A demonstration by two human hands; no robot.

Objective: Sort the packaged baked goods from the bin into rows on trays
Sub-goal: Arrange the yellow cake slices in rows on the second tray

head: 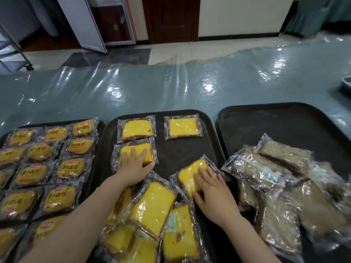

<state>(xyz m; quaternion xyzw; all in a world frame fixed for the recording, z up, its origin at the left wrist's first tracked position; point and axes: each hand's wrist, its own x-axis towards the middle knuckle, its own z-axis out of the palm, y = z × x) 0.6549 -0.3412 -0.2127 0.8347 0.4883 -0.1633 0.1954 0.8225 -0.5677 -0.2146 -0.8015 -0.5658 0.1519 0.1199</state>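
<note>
Three black trays lie side by side. On the middle tray (pixel 190 149), two wrapped yellow cake slices (pixel 137 129) (pixel 182 127) lie flat in the far row. My left hand (pixel 133 167) rests flat on a third slice (pixel 141 149) below the far-left one. My right hand (pixel 210 192) grips a tilted yellow slice (pixel 187 175) at mid-tray. A loose heap of yellow slices (pixel 153 204) fills the tray's near end. The left tray (pixel 100 124) carries rows of labelled small-bread packs (pixel 71 168). The right tray (pixel 284 118) holds a pile of brown wrapped slices (pixel 275 175).
The trays stand on a table under a shiny blue-green plastic sheet (pixel 171 88). A grey metal pan's corner (pixel 345 83) shows at the far right edge. Beyond the table are a tiled floor, a metal rack at far left and a cabinet door.
</note>
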